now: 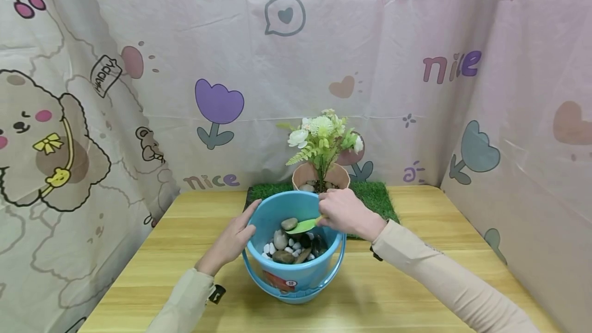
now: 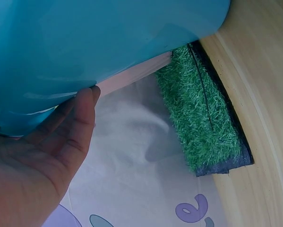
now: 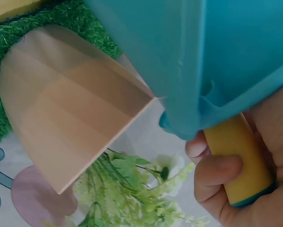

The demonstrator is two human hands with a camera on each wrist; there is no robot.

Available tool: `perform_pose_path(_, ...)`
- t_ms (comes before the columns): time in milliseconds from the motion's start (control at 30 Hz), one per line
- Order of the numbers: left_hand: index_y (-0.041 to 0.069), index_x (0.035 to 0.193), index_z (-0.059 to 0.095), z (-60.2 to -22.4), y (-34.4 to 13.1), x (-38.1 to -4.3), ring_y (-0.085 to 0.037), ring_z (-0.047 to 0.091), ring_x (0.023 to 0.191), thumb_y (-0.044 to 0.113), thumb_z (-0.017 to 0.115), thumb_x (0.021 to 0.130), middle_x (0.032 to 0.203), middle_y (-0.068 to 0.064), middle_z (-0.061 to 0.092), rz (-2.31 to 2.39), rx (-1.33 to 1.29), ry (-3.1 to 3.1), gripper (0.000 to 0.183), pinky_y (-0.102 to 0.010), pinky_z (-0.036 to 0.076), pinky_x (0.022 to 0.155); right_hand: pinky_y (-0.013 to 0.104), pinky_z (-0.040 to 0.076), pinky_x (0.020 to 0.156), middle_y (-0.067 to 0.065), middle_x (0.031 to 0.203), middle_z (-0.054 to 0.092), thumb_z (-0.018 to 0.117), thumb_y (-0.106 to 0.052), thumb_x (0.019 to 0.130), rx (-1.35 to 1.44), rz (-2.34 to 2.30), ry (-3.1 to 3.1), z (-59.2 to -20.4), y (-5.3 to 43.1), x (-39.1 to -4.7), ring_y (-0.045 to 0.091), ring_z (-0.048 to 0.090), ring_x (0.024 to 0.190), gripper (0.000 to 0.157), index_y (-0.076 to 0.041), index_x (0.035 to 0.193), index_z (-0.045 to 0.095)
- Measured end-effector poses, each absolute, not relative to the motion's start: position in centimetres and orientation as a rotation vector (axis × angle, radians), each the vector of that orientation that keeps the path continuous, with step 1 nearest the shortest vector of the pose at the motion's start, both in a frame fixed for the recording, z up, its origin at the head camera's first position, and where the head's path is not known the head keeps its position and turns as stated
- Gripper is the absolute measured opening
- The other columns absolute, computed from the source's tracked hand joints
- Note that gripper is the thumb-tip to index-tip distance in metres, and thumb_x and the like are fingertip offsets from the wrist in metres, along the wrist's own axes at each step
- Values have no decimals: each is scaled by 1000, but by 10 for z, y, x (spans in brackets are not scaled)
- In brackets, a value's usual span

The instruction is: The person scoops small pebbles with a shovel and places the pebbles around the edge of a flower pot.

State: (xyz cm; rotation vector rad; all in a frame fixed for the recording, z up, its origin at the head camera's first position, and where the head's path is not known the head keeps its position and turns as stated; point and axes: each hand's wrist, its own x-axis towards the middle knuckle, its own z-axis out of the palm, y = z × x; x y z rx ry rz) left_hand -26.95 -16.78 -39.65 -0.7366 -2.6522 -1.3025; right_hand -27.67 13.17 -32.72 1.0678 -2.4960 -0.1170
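Observation:
A light blue bucket (image 1: 296, 267) holds grey and dark stones (image 1: 283, 256) and smaller white pebbles (image 1: 269, 248). My left hand (image 1: 231, 240) rests against the bucket's left side near the rim, its fingers fairly straight along the outer wall in the left wrist view. In my right hand (image 1: 347, 212), above the right part of the rim, is a small garden trowel with a green blade (image 1: 302, 226). My fingers curl round its yellow handle (image 3: 238, 158). A smooth grey stone (image 1: 289, 224) lies at the blade's tip, inside the bucket.
Just behind the bucket, a peach flowerpot (image 1: 299, 174) with white and green flowers (image 1: 321, 132) stands on an artificial grass mat (image 1: 376, 199). The bucket's handle (image 1: 265, 288) hangs down in front. A printed cloth (image 1: 287, 66) encloses the wooden table (image 1: 407, 276) at back and sides.

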Motion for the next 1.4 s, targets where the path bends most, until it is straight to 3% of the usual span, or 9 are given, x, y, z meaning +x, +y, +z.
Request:
perform_pose_path(233, 14, 157, 24, -398, -168, -269, -32, 60, 120, 9, 39, 91, 148, -16, 47, -1305, -718, -2660, 67, -41, 53, 86, 20, 31, 47, -10, 67, 49, 75, -47, 79, 1052, -61, -2430, -335, 137, -277, 9, 44, 61, 33, -26, 57, 61)
perform_pose_path(433, 12, 157, 23, -398, -168, -270, -36, 56, 125, 8, 38, 92, 151, -18, 43, -1297, -748, -2641, 67, -48, 52, 92, 19, 34, 49, -9, 72, 56, 73, -46, 81, 1045, 17, -2363, -337, 143, -276, 9, 47, 66, 23, -25, 70, 73)
perform_pose_path(700, 13, 156, 24, -398, -169, -269, -36, 56, 125, 9, 38, 93, 151, -18, 43, -1285, -741, -2646, 65, -50, 52, 93, 20, 32, 45, -6, 65, 52, 68, -47, 83, 1007, -61, -2308, -337, 142, -272, 11, 50, 61, 29, -25, 65, 66)
perform_pose_path(933, 12, 156, 24, -396, -168, -268, -36, 57, 124, 10, 38, 93, 150, -18, 44, -1283, -732, -2650, 65, -50, 52, 92, 25, 39, 44, -2, 69, 56, 68, -49, 84, 940, -190, -2334, -337, 136, -267, 14, 49, 60, 33, -22, 65, 66)
perform_pose_path(1200, 12, 156, 24, -397, -168, -268, -35, 59, 121, 9, 38, 93, 148, -19, 47, -1297, -746, -2649, 64, -46, 53, 89, 20, 24, 44, -7, 68, 47, 68, -44, 86, 965, 40, -2383, -343, 143, -271, 10, 41, 60, 26, -26, 68, 68)
perform_pose_path(1400, 12, 156, 24, -397, -168, -268, -32, 61, 119, 9, 38, 93, 148, -17, 47, -1299, -739, -2636, 65, -41, 53, 87, 19, 27, 46, -8, 71, 51, 71, -41, 84, 960, 95, -2407, -344, 146, -272, 9, 42, 63, 18, -26, 74, 72)
